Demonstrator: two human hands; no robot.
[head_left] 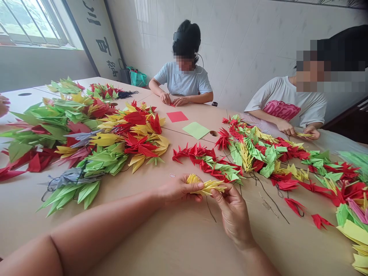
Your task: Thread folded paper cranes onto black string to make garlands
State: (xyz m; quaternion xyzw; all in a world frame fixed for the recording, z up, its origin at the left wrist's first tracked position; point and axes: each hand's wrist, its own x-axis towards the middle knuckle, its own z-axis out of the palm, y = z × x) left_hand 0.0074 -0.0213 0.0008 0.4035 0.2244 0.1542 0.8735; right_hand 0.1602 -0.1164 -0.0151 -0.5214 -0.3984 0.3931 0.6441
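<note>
Two hands (179, 189) (233, 210), one held yellow bundle (207, 188)

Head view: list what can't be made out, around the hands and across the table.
All in the head view:
Yellow folded-paper bundle: partly covered by the fingers of the left hand and right hand.
Dark thread: upper end lost behind the bundle.
Another person's hand: cut off by the left edge.
Small pale item: too small to identify.
Yellow paper pieces: cut off by the right edge.
</note>
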